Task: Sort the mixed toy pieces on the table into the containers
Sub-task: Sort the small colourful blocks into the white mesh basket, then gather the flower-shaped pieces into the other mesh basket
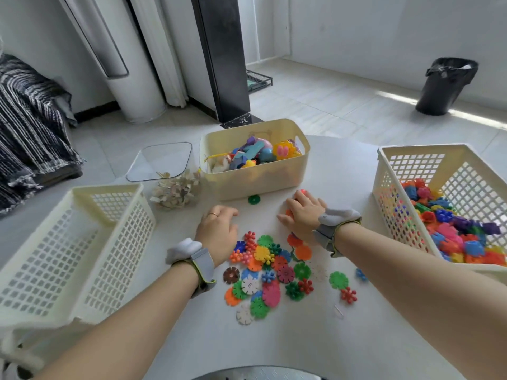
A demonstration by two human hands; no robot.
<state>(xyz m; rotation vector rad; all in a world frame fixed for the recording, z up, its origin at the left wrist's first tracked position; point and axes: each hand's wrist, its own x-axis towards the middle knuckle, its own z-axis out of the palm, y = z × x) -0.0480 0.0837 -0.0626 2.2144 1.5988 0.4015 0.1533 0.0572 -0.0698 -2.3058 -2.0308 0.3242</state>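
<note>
A heap of flat colourful snowflake discs and small spiky pieces (270, 272) lies on the white table (274, 341) in front of me. My left hand (216, 231) rests palm down at the heap's upper left edge, its fingers loosely bent onto the table with nothing seen in them. My right hand (301, 212) is cupped over a few orange and red pieces (288, 213) at the heap's upper right, and a red piece shows at its fingertips. A lone green disc (253, 199) lies by the cream tub.
An empty lattice basket (71, 250) stands at the left. Another lattice basket (395, 171) at the right holds many colourful pieces. A solid cream tub (247, 182) of mixed toys stands behind the hands, beside a clear container (162, 163) with pale pieces.
</note>
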